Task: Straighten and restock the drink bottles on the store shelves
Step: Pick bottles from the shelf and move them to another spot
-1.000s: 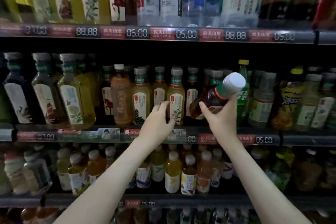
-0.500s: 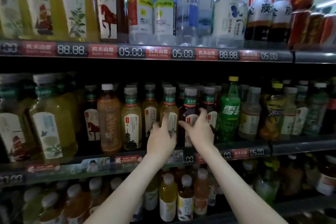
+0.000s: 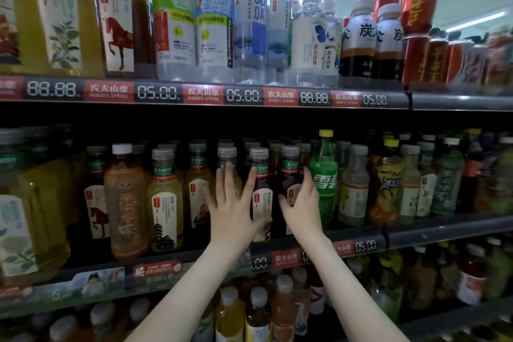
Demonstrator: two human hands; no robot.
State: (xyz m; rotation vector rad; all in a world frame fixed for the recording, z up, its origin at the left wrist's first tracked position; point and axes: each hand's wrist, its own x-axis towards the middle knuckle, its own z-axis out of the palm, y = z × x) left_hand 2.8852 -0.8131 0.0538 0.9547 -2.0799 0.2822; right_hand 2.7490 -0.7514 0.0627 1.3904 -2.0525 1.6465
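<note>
On the middle shelf (image 3: 422, 232) stands a row of tea bottles with grey caps. My right hand (image 3: 301, 209) grips a dark tea bottle (image 3: 290, 165) that stands upright at the shelf front, thumb on its left side and fingers on its right. My left hand (image 3: 233, 212) lies flat with its fingers spread. It touches the fronts of a yellow tea bottle (image 3: 227, 154) and a second dark tea bottle (image 3: 259, 168) just left of the gripped one. The lower parts of these bottles are hidden behind my hands.
A green soda bottle (image 3: 323, 175) stands right beside my right hand. An orange-brown bottle (image 3: 125, 197) and more yellow teas are to the left. Water bottles (image 3: 213, 22) and red cans (image 3: 419, 3) fill the top shelf. Small juice bottles (image 3: 258, 311) stand on the shelf below.
My right hand carried a tilted dark bottle in and set it upright in the row. My left hand slid right and its fingers spread. The view moved closer and upward.
</note>
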